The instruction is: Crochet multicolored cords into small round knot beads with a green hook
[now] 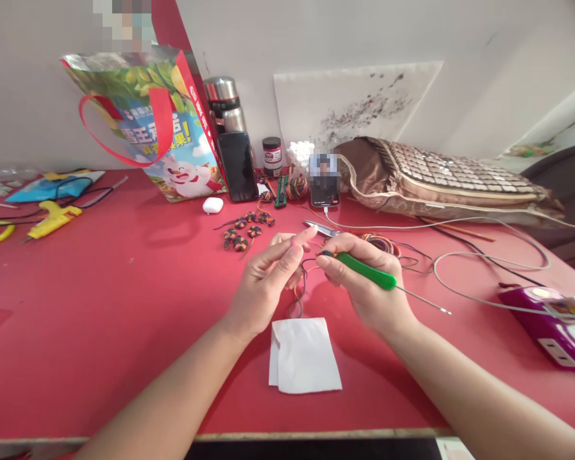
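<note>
My right hand (370, 299) is closed around a green-handled crochet hook (370, 271), its thin metal shaft sticking out toward the right. At those fingertips sits a small dark multicoloured crocheted piece (326, 253). Facing it, my left hand (261, 287) is curled with the index finger raised, and multicoloured yarn (303, 276) runs by its fingers and hangs below. A folded white cloth or tissue (307, 358) lies under the hands. Just beyond them are scissors (323, 229), a ball of multicoloured yarn (379, 244) and several small crocheted pieces (240, 243).
Behind stand a printed bag (172, 147), a steel flask (230, 108), a black phone (239, 167), a jar (272, 156) and a lit phone (324, 188) on a white cable. A yellow glue gun (55, 219) lies left; a sequinned cushion (460, 179) and purple power strip (531, 319) are right.
</note>
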`<action>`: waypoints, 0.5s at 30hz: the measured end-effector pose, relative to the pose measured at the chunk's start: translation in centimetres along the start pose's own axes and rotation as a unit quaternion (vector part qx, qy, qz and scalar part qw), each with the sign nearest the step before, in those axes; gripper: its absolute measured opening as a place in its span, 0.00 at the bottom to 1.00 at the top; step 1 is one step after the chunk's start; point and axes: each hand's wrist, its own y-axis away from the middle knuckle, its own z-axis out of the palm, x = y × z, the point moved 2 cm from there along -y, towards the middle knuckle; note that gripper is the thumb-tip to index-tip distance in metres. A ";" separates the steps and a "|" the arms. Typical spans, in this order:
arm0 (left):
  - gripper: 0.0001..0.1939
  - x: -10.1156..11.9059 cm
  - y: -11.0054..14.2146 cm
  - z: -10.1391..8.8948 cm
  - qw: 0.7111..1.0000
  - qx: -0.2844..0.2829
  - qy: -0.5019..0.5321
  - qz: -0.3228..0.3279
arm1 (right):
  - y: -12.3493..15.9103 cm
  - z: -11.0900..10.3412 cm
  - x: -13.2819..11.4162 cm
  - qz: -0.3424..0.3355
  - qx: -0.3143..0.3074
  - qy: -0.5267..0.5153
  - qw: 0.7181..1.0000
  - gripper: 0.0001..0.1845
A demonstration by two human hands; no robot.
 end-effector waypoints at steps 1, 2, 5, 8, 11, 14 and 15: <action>0.16 0.0 0.0 0.0 1.000 0.005 -0.008 0.009 | 0.0 0.0 -0.1 -0.014 -0.005 0.020 1.000 0.06; 0.17 0.0 0.1 0.0 1.000 0.014 -0.018 0.018 | 0.0 -0.1 -0.2 -0.028 -0.011 0.038 0.999 0.06; 0.19 0.2 0.2 -0.1 0.998 0.041 -0.032 0.025 | 0.2 -0.1 -0.3 -0.082 -0.038 0.079 0.993 0.07; 0.21 0.1 0.2 0.1 0.999 0.046 -0.010 0.008 | 0.5 0.0 -0.2 -0.130 -0.059 0.108 0.984 0.07; 0.20 -0.1 0.2 0.3 0.999 0.043 0.002 0.009 | 0.6 0.2 0.0 -0.157 -0.069 0.132 0.976 0.08; 0.18 -0.2 0.3 0.5 0.999 0.040 -0.014 0.030 | 0.6 0.1 0.0 -0.169 -0.069 0.147 0.972 0.08; 0.18 -0.2 0.4 0.5 0.998 0.036 -0.022 0.039 | 0.6 0.1 0.0 -0.171 -0.069 0.150 0.971 0.08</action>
